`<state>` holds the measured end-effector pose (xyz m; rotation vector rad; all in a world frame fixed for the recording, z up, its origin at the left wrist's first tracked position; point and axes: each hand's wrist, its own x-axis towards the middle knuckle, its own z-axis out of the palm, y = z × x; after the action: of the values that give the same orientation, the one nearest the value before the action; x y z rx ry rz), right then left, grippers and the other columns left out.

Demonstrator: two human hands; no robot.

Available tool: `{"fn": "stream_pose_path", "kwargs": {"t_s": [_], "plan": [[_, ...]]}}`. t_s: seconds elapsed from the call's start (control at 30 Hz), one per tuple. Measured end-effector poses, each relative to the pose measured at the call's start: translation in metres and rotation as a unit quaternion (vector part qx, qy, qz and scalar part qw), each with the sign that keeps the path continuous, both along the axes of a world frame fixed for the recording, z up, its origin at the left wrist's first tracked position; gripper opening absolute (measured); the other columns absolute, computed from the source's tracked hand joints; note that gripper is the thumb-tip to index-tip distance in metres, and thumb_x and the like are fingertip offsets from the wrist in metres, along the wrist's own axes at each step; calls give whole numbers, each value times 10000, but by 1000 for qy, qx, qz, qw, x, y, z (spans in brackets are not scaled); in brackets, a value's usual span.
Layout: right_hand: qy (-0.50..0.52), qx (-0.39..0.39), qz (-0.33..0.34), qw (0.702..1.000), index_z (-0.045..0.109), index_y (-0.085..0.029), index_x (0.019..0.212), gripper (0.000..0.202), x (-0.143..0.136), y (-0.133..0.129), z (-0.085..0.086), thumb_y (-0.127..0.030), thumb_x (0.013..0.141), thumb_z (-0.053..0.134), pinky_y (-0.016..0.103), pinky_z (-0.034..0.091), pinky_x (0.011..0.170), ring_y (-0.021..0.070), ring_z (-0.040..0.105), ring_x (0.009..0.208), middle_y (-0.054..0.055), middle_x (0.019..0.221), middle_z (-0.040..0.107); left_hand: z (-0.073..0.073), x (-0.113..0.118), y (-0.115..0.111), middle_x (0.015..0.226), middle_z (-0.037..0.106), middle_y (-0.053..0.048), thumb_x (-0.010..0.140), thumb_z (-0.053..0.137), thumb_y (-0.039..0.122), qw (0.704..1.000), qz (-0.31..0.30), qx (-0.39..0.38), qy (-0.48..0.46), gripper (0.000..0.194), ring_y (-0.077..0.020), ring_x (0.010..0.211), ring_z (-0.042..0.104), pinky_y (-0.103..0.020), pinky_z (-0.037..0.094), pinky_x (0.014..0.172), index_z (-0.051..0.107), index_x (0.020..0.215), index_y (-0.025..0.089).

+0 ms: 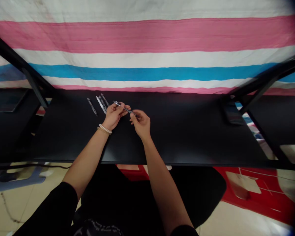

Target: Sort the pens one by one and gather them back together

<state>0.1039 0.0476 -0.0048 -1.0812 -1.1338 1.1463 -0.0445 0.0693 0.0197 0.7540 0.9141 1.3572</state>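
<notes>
Between my two hands a dark pen (126, 109) is held slantwise above the black table. My left hand (114, 115), with a pale beaded bracelet (104, 128) at the wrist, pinches the pen near its upper left end. The fingers of my right hand (142, 123) close on its lower right end. Just left of my left hand lie several pens (102, 102) side by side, partly hidden by that hand. One more dark pen (92, 107) lies apart from them, farther left.
The black table (191, 131) ends at a striped cloth (147, 36) behind. Black slanted frame bars (36, 85) stand at both sides. A dark flat object, perhaps a phone (232, 113), lies by the right bar. Red plastic stools (255, 190) are below.
</notes>
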Motion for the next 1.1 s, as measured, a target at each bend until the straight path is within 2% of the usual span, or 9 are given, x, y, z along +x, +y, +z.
{"fn": "stream_pose_path", "kwargs": {"t_s": [0.2,0.33,0.43,0.5,0.57,0.63,0.7,0.93,1.1], "plan": [[-69,11,46,996,692,-210,769,485,4,-3,3,-673,897,624,216,341,382,82,469,365,-50,502,561,1,-2,0,904,777,-47,788,864,343,1000,0,-3,-3,273,-173,845,740,-301,568,800,661,892,192],[-44,12,50,998,711,-210,809,531,1,-3,3,-711,914,569,226,429,455,103,567,445,-11,599,659,7,0,-1,876,742,-23,861,789,308,999,0,-11,-46,176,-167,862,724,-332,559,878,653,904,206],[-6,7,11,1000,731,-212,882,563,-1,-1,1,-743,907,544,237,474,506,109,603,514,12,703,706,14,-1,-2,753,649,5,926,678,293,993,-23,-17,-112,68,-150,797,686,-335,546,912,676,933,225],[17,5,-18,1000,730,-212,903,567,-2,2,0,-748,905,542,238,468,503,105,581,500,1,674,680,18,-3,-3,649,559,5,967,586,415,989,-45,-27,-141,228,-148,677,628,-328,555,812,696,935,218],[36,1,-39,999,717,-211,874,570,-1,4,-1,-752,902,542,236,447,483,100,551,473,-10,629,643,21,-7,-4,545,448,18,984,476,566,985,-54,-39,-159,434,-139,530,521,-310,523,625,703,904,204],[41,-4,-45,998,703,-210,853,581,-1,5,-1,-765,897,536,234,423,463,97,527,453,-16,606,620,23,-10,-6,471,324,48,988,406,618,982,-52,-53,-175,521,-117,414,371,-274,410,461,693,860,202],[32,-8,-45,998,696,-208,852,605,-1,5,-1,-780,903,507,232,406,453,94,515,443,-17,597,610,26,-13,-8,443,242,71,1000,359,589,978,-57,-70,-186,529,-100,361,244,-248,287,386,674,825,202],[35,5,-56,998,675,-196,817,657,-3,5,-3,-789,939,417,234,386,433,95,497,421,-10,572,595,37,-11,-13,450,216,80,1024,249,483,970,-68,-88,-218,548,-84,354,162,-225,192,375,652,803,184],[18,7,-50,999,670,-200,818,641,-2,5,-4,-764,962,401,239,391,441,97,500,426,-8,581,598,38,-14,-12,455,183,90,1028,271,519,966,-57,-116,-223,547,-79,351,137,-224,149,363,642,797,188]]}}
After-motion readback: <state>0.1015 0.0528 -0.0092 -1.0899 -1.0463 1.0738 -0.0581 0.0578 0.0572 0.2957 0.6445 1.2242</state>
